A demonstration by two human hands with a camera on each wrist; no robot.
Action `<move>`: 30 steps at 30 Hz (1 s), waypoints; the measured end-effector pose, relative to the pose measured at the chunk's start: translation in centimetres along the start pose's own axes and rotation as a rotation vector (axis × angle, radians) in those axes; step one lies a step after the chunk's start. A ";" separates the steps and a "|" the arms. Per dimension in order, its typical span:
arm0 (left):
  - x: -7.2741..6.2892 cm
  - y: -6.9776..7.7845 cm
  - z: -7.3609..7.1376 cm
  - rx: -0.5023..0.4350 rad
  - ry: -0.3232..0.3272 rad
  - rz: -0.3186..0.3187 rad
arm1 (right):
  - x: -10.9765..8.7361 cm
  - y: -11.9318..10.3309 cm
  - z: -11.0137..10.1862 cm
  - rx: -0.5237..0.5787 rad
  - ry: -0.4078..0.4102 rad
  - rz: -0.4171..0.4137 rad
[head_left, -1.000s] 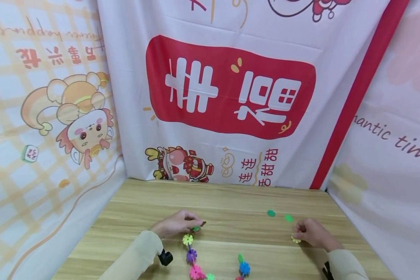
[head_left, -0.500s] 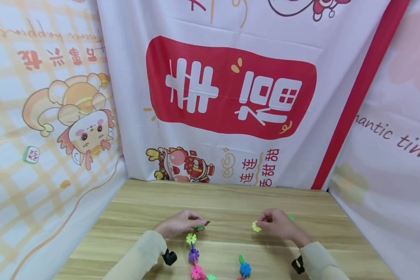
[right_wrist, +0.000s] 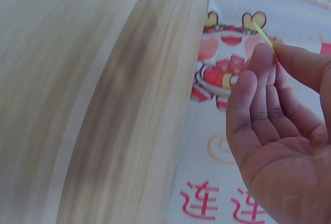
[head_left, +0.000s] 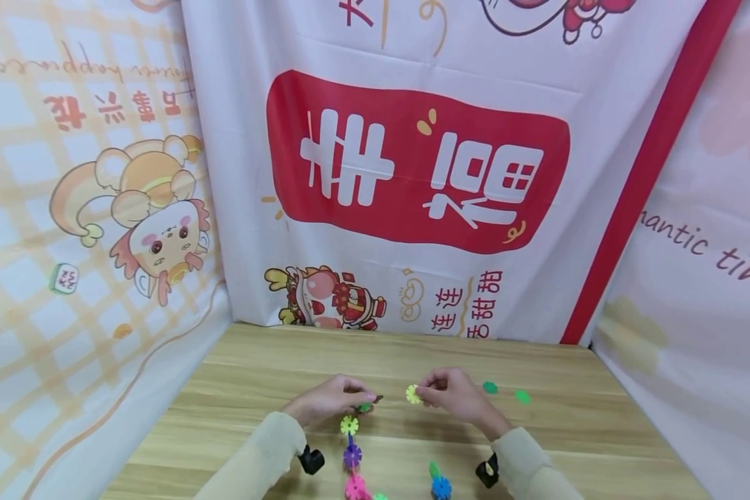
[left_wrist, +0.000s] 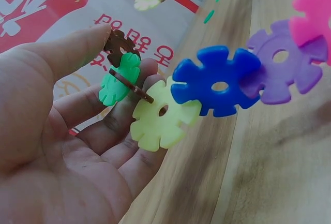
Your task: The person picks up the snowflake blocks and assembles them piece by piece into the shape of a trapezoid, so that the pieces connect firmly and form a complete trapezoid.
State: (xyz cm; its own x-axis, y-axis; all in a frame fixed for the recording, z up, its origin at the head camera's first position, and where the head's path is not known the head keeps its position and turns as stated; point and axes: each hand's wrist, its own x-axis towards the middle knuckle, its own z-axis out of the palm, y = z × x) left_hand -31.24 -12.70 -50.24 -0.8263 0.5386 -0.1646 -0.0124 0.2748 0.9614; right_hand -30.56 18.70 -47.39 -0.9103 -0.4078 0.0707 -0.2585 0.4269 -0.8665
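My left hand pinches the end of a chain of plastic snowflake discs. In the left wrist view, its thumb touches a brown disc slotted into a green disc. A second brown disc, a yellow disc, a blue disc, a purple disc and a pink one follow. Off to the right, my right hand pinches a loose yellow snowflake disc between thumb and fingers. That disc appears edge-on in the right wrist view and stands a short gap away from the brown end.
Two loose green discs lie on the wooden table beyond my right hand. The chain's other end, with a green disc and a blue disc, lies near the front. Printed cloth hangs behind and at both sides.
My right hand has carried the yellow disc leftward from the table's right side, close to my left hand. The left hand keeps its hold on the chain and has shifted slightly right.
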 end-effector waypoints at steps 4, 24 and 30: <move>0.1 0.0 0.0 0.016 0.006 0.003 | 0.5 -0.8 1.4 0.047 0.012 0.004; 0.6 0.2 0.6 0.051 -0.005 0.053 | 1.2 -1.4 4.1 0.078 -0.015 -0.021; 0.8 0.6 0.8 0.068 -0.014 0.086 | 1.0 -1.8 4.3 0.094 0.010 -0.007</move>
State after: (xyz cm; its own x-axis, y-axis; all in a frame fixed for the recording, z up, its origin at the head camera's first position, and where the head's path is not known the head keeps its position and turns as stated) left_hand -31.45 -11.51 -49.95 -0.8147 0.5736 -0.0857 0.0971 0.2805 0.9549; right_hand -29.57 14.03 -47.86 -0.9119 -0.4023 0.0812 -0.2339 0.3467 -0.9083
